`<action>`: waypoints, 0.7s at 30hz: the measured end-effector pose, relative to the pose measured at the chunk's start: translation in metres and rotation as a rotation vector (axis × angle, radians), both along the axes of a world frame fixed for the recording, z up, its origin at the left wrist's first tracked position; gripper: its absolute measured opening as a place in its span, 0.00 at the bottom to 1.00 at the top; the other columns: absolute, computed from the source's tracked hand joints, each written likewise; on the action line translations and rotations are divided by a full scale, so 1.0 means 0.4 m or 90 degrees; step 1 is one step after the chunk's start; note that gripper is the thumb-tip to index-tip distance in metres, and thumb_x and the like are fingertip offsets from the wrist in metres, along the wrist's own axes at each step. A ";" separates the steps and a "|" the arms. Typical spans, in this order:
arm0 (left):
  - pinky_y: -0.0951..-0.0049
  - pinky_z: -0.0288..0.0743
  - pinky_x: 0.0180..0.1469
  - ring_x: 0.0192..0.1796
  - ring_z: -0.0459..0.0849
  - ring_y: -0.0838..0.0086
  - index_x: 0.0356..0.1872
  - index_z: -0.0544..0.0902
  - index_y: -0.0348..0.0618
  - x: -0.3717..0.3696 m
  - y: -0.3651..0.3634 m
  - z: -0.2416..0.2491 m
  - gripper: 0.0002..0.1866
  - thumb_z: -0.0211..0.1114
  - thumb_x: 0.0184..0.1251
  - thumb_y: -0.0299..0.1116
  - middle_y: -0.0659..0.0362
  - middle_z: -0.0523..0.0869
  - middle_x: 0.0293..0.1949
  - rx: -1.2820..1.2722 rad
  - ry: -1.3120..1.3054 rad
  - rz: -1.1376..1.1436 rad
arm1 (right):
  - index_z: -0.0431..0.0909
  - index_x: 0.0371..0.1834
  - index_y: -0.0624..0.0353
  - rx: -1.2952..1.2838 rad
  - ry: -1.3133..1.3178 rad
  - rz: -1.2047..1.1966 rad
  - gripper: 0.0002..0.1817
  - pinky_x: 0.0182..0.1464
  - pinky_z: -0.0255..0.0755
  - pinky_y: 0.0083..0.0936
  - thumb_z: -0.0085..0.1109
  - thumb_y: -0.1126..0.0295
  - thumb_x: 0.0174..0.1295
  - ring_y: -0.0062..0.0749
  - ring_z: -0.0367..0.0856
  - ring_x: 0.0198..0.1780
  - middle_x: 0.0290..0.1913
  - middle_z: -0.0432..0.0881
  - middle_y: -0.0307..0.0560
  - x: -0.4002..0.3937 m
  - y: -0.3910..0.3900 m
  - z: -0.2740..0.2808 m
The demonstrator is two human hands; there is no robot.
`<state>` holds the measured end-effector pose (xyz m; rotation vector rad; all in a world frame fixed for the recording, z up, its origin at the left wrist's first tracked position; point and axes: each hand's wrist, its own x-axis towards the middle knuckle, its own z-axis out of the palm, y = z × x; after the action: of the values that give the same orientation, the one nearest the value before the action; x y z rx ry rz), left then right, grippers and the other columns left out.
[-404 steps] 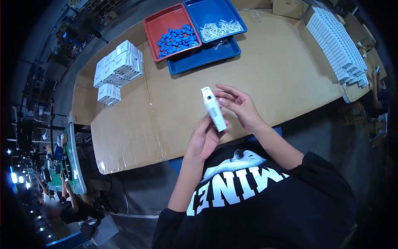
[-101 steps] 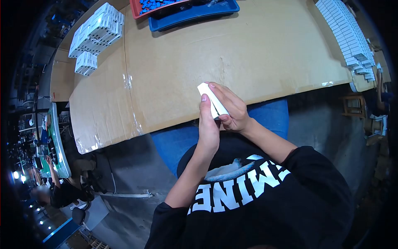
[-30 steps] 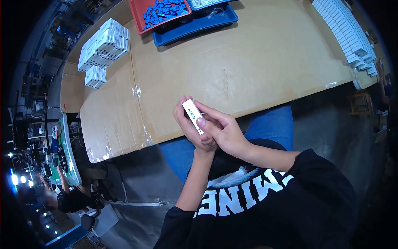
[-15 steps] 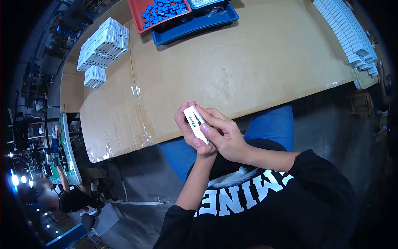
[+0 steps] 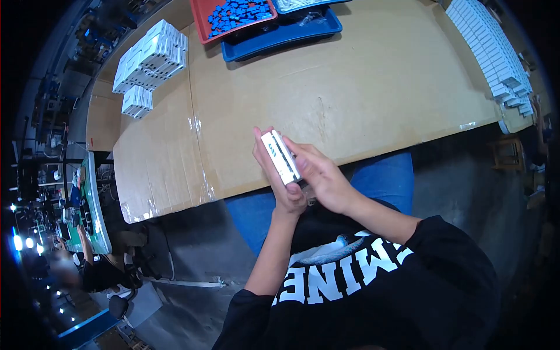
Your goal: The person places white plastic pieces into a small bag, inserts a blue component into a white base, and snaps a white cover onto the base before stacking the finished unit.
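Observation:
A small white box (image 5: 276,153) with dark printed lettering on its face is held up in front of my body, above the table's front edge. My left hand (image 5: 287,198) wraps round its left side and lower end, with the thumb near the bottom. My right hand (image 5: 331,185) lies along the right side of the box, fingers at its upper edge and thumb bent toward it. A narrow side of the box with a dark line along it faces up between the hands. The fingertips behind the box are partly hidden.
The cardboard-covered table (image 5: 256,111) bears stacked white boxes (image 5: 153,55) at the left and long rows of similar boxes (image 5: 487,49) at the right. A red tray (image 5: 202,23) with small blue pieces and a blue tray (image 5: 286,42) are at the back. A person (image 5: 105,271) sits far left.
Both hands have moved slightly away from my body with the box. The box has turned so its narrow side shows more, and my right thumb has come off its printed face.

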<state>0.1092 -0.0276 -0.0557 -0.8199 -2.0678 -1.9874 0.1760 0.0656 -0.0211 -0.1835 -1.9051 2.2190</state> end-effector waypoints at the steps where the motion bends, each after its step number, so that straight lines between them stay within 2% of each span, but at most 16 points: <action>1: 0.57 0.61 0.74 0.72 0.69 0.56 0.83 0.46 0.30 0.003 -0.009 -0.005 0.67 0.43 0.64 0.86 0.45 0.66 0.70 -0.008 -0.051 -0.023 | 0.66 0.81 0.60 -0.007 -0.018 0.044 0.30 0.72 0.66 0.29 0.48 0.53 0.84 0.36 0.72 0.70 0.66 0.74 0.54 -0.002 0.022 0.004; 2: 0.57 0.58 0.78 0.77 0.66 0.58 0.84 0.44 0.34 0.005 -0.022 -0.019 0.66 0.46 0.64 0.85 0.49 0.65 0.75 -0.017 -0.103 -0.046 | 0.66 0.81 0.59 -0.015 -0.037 0.087 0.30 0.72 0.65 0.29 0.46 0.52 0.85 0.36 0.71 0.70 0.66 0.73 0.54 -0.002 0.044 0.008; 3: 0.58 0.60 0.78 0.78 0.67 0.59 0.84 0.49 0.37 -0.001 -0.028 -0.023 0.61 0.43 0.68 0.83 0.50 0.65 0.77 0.011 -0.118 -0.104 | 0.65 0.81 0.58 -0.024 -0.088 0.122 0.34 0.75 0.64 0.34 0.55 0.52 0.80 0.44 0.70 0.73 0.69 0.71 0.58 -0.001 0.064 0.006; 4: 0.58 0.60 0.78 0.78 0.67 0.59 0.84 0.49 0.37 0.004 -0.030 -0.025 0.61 0.43 0.68 0.83 0.50 0.65 0.77 0.010 -0.118 -0.100 | 0.65 0.81 0.58 -0.024 -0.087 0.127 0.34 0.75 0.64 0.34 0.55 0.52 0.80 0.44 0.70 0.73 0.69 0.71 0.58 0.005 0.073 0.011; 6: 0.59 0.61 0.78 0.77 0.69 0.62 0.84 0.53 0.38 0.027 -0.027 -0.011 0.53 0.38 0.76 0.77 0.50 0.68 0.76 0.196 -0.398 -0.137 | 0.67 0.80 0.58 0.393 -0.019 0.039 0.39 0.77 0.62 0.40 0.67 0.52 0.70 0.57 0.66 0.77 0.72 0.69 0.62 0.016 0.086 0.029; 7: 0.60 0.67 0.75 0.74 0.73 0.63 0.81 0.59 0.40 0.028 -0.025 -0.002 0.45 0.34 0.82 0.70 0.50 0.72 0.73 0.212 -0.445 -0.149 | 0.69 0.79 0.57 0.365 0.065 0.018 0.45 0.78 0.61 0.49 0.74 0.55 0.58 0.64 0.62 0.79 0.77 0.65 0.64 0.014 0.094 0.028; 8: 0.60 0.67 0.75 0.74 0.73 0.63 0.81 0.59 0.40 0.029 -0.026 0.011 0.45 0.34 0.82 0.70 0.50 0.72 0.73 0.214 -0.444 -0.146 | 0.69 0.79 0.57 0.366 0.067 0.022 0.45 0.78 0.61 0.49 0.74 0.55 0.58 0.64 0.62 0.79 0.77 0.65 0.64 0.006 0.105 0.020; 10: 0.61 0.73 0.72 0.71 0.77 0.63 0.79 0.62 0.43 0.040 -0.030 0.055 0.42 0.34 0.83 0.68 0.50 0.76 0.70 0.188 -0.671 -0.257 | 0.70 0.78 0.56 0.468 0.272 0.067 0.45 0.78 0.60 0.58 0.75 0.57 0.56 0.62 0.63 0.79 0.78 0.65 0.60 -0.009 0.125 -0.004; 11: 0.62 0.79 0.66 0.67 0.81 0.64 0.76 0.65 0.45 0.054 -0.019 0.089 0.40 0.35 0.83 0.68 0.51 0.79 0.66 0.189 -0.702 -0.245 | 0.73 0.76 0.56 0.527 0.267 0.068 0.45 0.76 0.58 0.66 0.76 0.52 0.54 0.59 0.68 0.77 0.76 0.70 0.58 -0.006 0.133 -0.003; 16: 0.64 0.79 0.64 0.64 0.83 0.65 0.75 0.65 0.43 0.068 -0.017 0.098 0.40 0.34 0.83 0.68 0.51 0.80 0.63 0.183 -0.720 -0.299 | 0.77 0.70 0.59 0.580 0.323 0.031 0.46 0.76 0.58 0.69 0.78 0.44 0.51 0.55 0.75 0.74 0.71 0.78 0.56 -0.013 0.152 -0.019; 19: 0.65 0.80 0.63 0.63 0.83 0.66 0.75 0.65 0.42 0.077 -0.008 0.097 0.40 0.34 0.83 0.68 0.51 0.80 0.62 0.184 -0.742 -0.274 | 0.78 0.69 0.62 0.547 0.350 0.031 0.46 0.74 0.63 0.66 0.78 0.45 0.51 0.55 0.77 0.72 0.71 0.78 0.58 -0.012 0.151 -0.031; 21: 0.64 0.81 0.62 0.63 0.83 0.65 0.75 0.66 0.44 0.081 -0.006 0.095 0.39 0.36 0.83 0.68 0.52 0.80 0.63 0.193 -0.746 -0.256 | 0.77 0.68 0.67 0.532 0.371 0.033 0.45 0.71 0.69 0.59 0.77 0.46 0.52 0.57 0.79 0.69 0.69 0.78 0.64 -0.012 0.147 -0.035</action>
<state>0.1418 -0.0299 -0.0176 0.1054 -1.9610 -3.4450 0.1713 0.1245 -0.0353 0.5735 -2.2480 1.1227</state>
